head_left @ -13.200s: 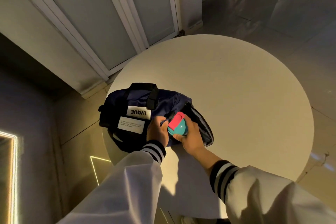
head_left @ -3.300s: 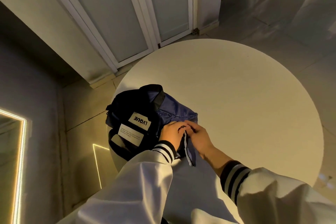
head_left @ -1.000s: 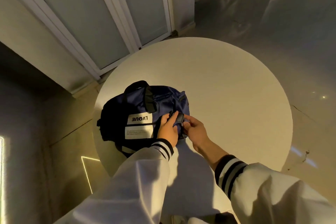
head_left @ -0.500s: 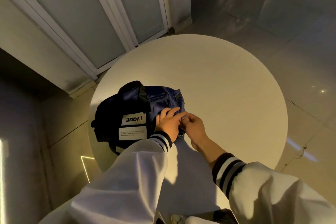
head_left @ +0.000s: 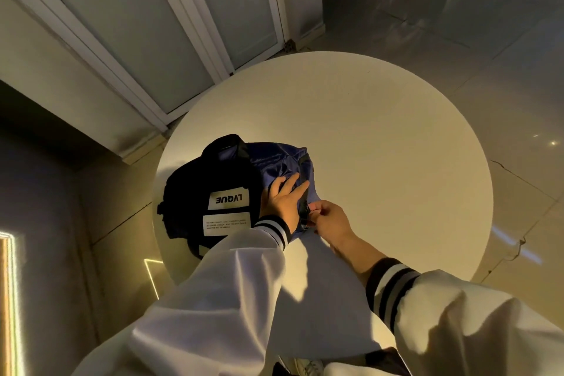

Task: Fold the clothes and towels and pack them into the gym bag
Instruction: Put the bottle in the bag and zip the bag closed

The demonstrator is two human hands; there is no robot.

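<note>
A dark navy gym bag [head_left: 213, 183] with black handles and white labels lies on the left part of a round white table [head_left: 381, 146]. My left hand [head_left: 282, 201] rests flat on the bag's blue right end, fingers spread, pressing the fabric. My right hand [head_left: 328, 218] is right beside it at the bag's near right corner, its fingertips pinched on a small dark strap or buckle [head_left: 303, 207] of the bag. No clothes or towels are visible; the bag's inside is hidden.
The bag sits close to the table's left edge. A white-framed door [head_left: 213, 24] and wall stand behind the table. A tiled floor [head_left: 457, 9] surrounds it. Glowing light strips [head_left: 12, 284] run at the far left.
Over the last second both hands stayed at the bag's right end. My left hand has flattened and spread on the fabric, and my right hand has shifted slightly toward me along the strap.
</note>
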